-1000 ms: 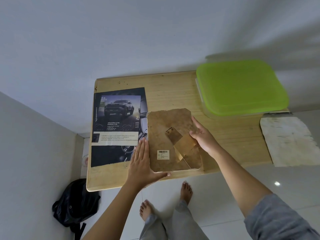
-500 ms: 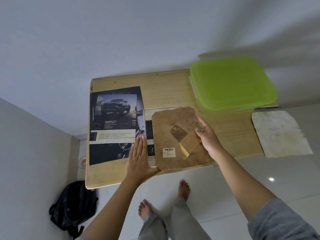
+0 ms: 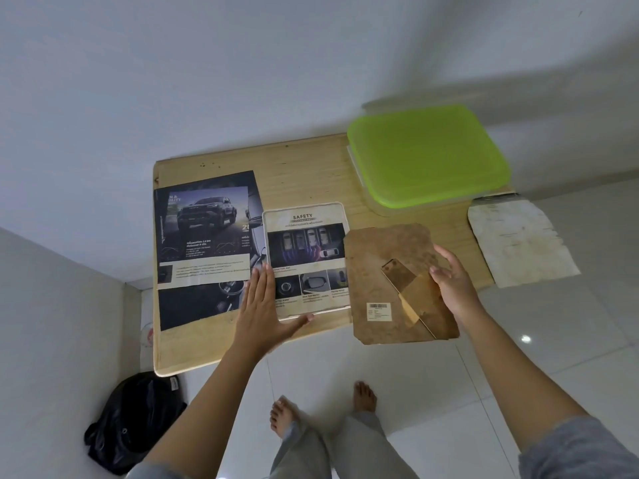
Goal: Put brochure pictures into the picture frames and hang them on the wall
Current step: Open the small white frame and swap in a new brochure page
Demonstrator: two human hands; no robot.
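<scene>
The left hand (image 3: 262,305) lies flat, fingers straight, on the front-left corner of the picture frame (image 3: 304,207) near the front edge of the desk (image 3: 304,167), seemingly steadying it; the SAFETY page (image 3: 306,250) sits inside. The right hand (image 3: 453,285) grips the backing board (image 3: 380,271) by its right edge, overhanging the front edge just beside the frame, likely ready to cover the page.
</scene>
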